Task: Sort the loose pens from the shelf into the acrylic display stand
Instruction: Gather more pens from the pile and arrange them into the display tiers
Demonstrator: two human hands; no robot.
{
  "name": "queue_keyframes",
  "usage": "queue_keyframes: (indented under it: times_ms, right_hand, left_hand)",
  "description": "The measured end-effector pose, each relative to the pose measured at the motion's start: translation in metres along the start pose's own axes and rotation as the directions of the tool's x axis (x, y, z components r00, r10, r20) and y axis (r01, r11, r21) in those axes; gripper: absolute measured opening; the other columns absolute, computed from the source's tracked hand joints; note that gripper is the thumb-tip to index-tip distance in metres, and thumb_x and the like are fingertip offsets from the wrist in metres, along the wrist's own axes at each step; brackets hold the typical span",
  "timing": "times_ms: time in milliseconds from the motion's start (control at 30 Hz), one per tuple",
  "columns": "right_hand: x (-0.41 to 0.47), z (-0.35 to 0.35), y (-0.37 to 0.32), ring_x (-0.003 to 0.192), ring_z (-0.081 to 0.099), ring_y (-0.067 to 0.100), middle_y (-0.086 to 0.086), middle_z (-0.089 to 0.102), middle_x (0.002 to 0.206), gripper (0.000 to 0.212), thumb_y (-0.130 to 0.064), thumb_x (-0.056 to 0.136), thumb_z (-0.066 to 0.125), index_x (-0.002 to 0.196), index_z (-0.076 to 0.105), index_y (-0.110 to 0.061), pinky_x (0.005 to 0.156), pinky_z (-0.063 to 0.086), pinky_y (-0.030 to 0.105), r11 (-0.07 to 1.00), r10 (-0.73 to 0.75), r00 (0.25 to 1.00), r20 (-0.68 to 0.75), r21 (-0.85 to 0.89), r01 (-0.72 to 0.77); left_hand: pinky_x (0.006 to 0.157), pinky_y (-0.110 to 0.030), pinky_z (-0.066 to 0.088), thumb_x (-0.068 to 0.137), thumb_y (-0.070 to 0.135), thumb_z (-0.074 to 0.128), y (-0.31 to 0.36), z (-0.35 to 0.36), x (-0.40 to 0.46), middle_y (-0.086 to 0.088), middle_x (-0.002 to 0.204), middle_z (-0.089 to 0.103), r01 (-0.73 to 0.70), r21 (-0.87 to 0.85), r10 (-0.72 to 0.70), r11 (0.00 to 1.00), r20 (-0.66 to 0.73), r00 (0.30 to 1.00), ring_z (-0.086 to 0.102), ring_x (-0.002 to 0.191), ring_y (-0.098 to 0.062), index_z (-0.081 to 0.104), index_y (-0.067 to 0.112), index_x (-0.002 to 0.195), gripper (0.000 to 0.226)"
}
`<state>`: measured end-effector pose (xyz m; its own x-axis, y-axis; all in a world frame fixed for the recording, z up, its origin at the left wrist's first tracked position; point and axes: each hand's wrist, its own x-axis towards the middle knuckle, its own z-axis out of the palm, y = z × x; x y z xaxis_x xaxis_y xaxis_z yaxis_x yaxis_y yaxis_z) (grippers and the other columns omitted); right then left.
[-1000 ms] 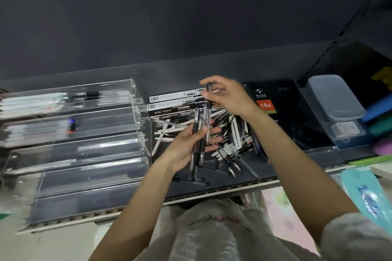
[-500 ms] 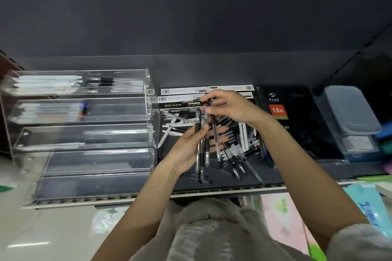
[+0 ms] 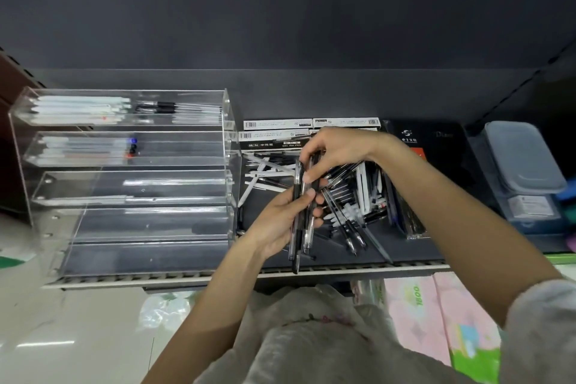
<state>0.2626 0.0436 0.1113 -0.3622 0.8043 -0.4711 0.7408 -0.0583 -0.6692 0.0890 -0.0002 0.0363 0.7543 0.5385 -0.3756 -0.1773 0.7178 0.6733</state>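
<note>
Stand (image 3: 131,184), clear acrylic with stepped tiers, sits at the left end of the dark shelf (image 3: 405,254); top tier holds white pens (image 3: 81,104) on the left and a few black-grip pens (image 3: 168,107) on the right, second tier holds more white pens with blue, black and red tips (image 3: 133,146) near its middle, lower tiers look bare apart from reflections. Just right of the stand, flat white pen boxes (image 3: 277,131) with barcodes lie at the back of the shelf. In front of them a loose pile of pens (image 3: 346,196), black and white mixed, lies on the shelf floor, spreading toward the front edge. Left hand (image 3: 280,221), palm up above the pile, fingers curled round a small bunch of black pens (image 3: 299,215) held roughly upright, lower ends hanging past the shelf edge. Right hand (image 3: 336,153) reaches in from the right, fingers bent, fingertips pinching the top of a pen in that bunch, thumb pressed against the barrels; cannot tell exactly how many pens it grips. Right of the pile, a dark packet (image 3: 417,146) with an orange label partly hidden behind the right forearm. Further right, a grey lidded plastic box (image 3: 523,159) sits on the shelf. Below the shelf, pink packaging (image 3: 436,315); light cloth (image 3: 311,337) at bottom centre.
</note>
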Motion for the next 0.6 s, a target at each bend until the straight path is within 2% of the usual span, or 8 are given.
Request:
queue_keyframes:
  times_ms: [67,200,300,367,433,500,567,600]
  right_hand:
    - [0.004,0.000,-0.007,0.057,0.049,-0.003,-0.017,0.058,0.057,0.010,-0.027,0.077,0.076,0.072,0.068,-0.029,0.060,0.037,0.015,0.997,-0.024,0.999,0.039,-0.077,0.027]
    - [0.003,-0.011,-0.017,0.057,0.051,-0.003,-0.016,0.061,0.065,0.006,-0.026,0.078,0.075,0.079,0.069,-0.023,0.058,0.037,0.011,0.980,-0.109,0.994,-0.002,-0.168,0.107]
    - [-0.004,-0.028,-0.020,0.068,0.056,-0.005,-0.021,0.064,0.075,0.014,-0.028,0.080,0.073,0.089,0.072,-0.018,0.064,0.038,0.010,0.972,-0.118,0.989,-0.085,-0.214,0.098]
    - [-0.010,-0.033,-0.021,0.077,0.058,0.001,-0.018,0.065,0.082,0.015,-0.030,0.081,0.071,0.092,0.071,-0.019,0.072,0.041,0.017,0.965,-0.112,0.988,-0.111,-0.248,0.081]
    - [-0.017,-0.038,-0.020,0.075,0.057,0.002,-0.014,0.065,0.083,0.013,-0.028,0.085,0.068,0.093,0.069,-0.018,0.072,0.042,0.020,0.962,-0.125,0.976,-0.180,-0.263,0.075]
    - [-0.030,-0.046,-0.021,0.062,0.053,0.000,-0.006,0.063,0.077,0.009,-0.022,0.088,0.064,0.093,0.065,-0.015,0.061,0.043,0.017,0.979,-0.126,0.945,-0.301,-0.192,0.069]
    - [-0.047,-0.052,-0.018,0.053,0.055,0.001,0.004,0.060,0.071,0.002,-0.013,0.091,0.060,0.092,0.060,-0.011,0.055,0.046,0.016,0.996,-0.084,0.904,-0.419,-0.002,0.091]
    - [-0.056,-0.051,-0.015,0.056,0.060,0.002,0.006,0.060,0.072,0.001,-0.009,0.092,0.057,0.093,0.057,-0.009,0.057,0.049,0.015,0.984,-0.066,0.870,-0.489,0.115,0.140]
  left_hand:
    - [0.065,-0.024,0.053,0.096,0.015,0.046,-0.001,0.002,-0.004,0.001,0.078,0.055,-0.005,0.016,0.005,1.000,0.015,1.000,0.053,0.064,-0.008,0.055,0.003,0.124,0.031]
    - [0.072,-0.026,0.055,0.098,0.011,0.043,-0.006,0.003,-0.010,0.004,0.074,0.054,-0.037,0.112,0.035,0.993,0.017,0.999,0.053,0.064,-0.007,0.059,0.008,0.116,0.024]
    - [0.072,-0.025,0.055,0.098,0.011,0.042,-0.011,0.002,-0.015,0.004,0.076,0.054,-0.018,0.173,0.017,0.985,0.008,1.000,0.054,0.066,-0.005,0.061,0.010,0.112,0.023]
    - [0.070,-0.023,0.055,0.098,0.012,0.042,-0.012,0.002,-0.018,0.005,0.076,0.054,-0.017,0.175,0.014,0.984,0.018,1.000,0.053,0.066,-0.005,0.061,0.011,0.112,0.024]
    - [0.069,-0.024,0.055,0.098,0.012,0.042,-0.010,0.002,-0.018,0.005,0.075,0.054,-0.016,0.196,0.007,0.980,0.042,0.999,0.053,0.066,-0.005,0.060,0.012,0.113,0.024]
    - [0.069,-0.025,0.056,0.099,0.010,0.041,-0.009,0.001,-0.019,0.005,0.075,0.053,-0.010,0.223,0.001,0.975,0.038,0.999,0.053,0.065,-0.005,0.060,0.012,0.112,0.023]
    - [0.068,-0.026,0.056,0.099,0.008,0.039,-0.008,0.000,-0.020,0.002,0.076,0.054,-0.016,0.185,0.023,0.983,-0.035,0.999,0.055,0.064,-0.005,0.059,0.009,0.107,0.021]
    - [0.066,-0.025,0.056,0.100,0.007,0.039,-0.007,-0.001,-0.019,0.000,0.077,0.056,-0.031,0.122,0.043,0.992,-0.097,0.994,0.056,0.063,-0.007,0.058,0.008,0.103,0.020]
